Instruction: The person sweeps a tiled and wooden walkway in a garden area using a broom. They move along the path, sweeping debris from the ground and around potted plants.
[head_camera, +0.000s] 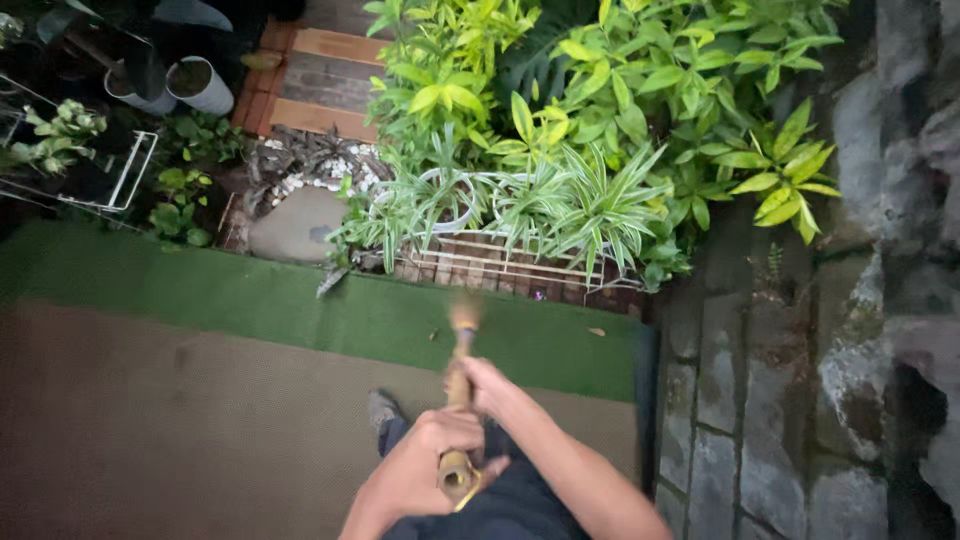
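Both hands grip one bamboo stick (459, 400), which points away from the person toward the plants, over the brown mat (180, 440) near its far right corner. The left hand (440, 450) is wrapped around the near, cut end of the stick, fingers curled shut over it — the hollow end shows just below the knuckles. The right hand (492, 388) closes around the stick further along, its fingers pressed around the shaft. The far tip of the stick is blurred and lies over the green artificial turf strip (250, 295) that borders the mat's far edge.

Beneath the hands a grey shoe (381, 408) rests on the mat, and dark trousers (500, 505) fill the bottom of the view.

Past the turf, spider plants in white pots (455, 205) stand on a white wire rack (500, 265) — behind them rises dense yellow-green foliage (620, 90). To the left of the rack a rounded grey stone (295, 225) lies beside pale pebbles (320, 170). Stone paving (730, 400) runs along the mat's right edge, and rough rock (900, 200) stands further right. Two white pipes (190, 85) lean at the upper left.
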